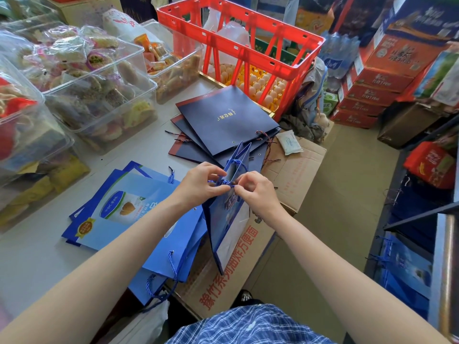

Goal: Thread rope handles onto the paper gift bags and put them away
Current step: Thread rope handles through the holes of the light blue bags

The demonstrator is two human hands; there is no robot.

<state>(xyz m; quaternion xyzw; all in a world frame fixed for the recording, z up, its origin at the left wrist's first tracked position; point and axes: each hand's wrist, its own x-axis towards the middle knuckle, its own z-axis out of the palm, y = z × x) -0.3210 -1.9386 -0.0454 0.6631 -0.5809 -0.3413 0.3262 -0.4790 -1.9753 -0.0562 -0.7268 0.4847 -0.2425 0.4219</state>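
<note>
Holding: blue gift bag (pixel 229 217) upright between both hands, above the cardboard box (pixel 293 180) at the counter (pixel 32 247) edge
Left hand (pixel 198 183): fingers pinching the blue rope handle (pixel 237 162) at the bag's top edge
Right hand (pixel 257 191): fingers pinching the same rope near the bag's hole
Light blue bags (pixel 124 207): stacked flat on the counter, handles fitted
Navy bags (pixel 223 122): fanned flat beyond, beside the red crate (pixel 248 45)

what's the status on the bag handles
Left hand and right hand both pinching blue rope. Blue bag held upright. Nothing in the way.
</note>
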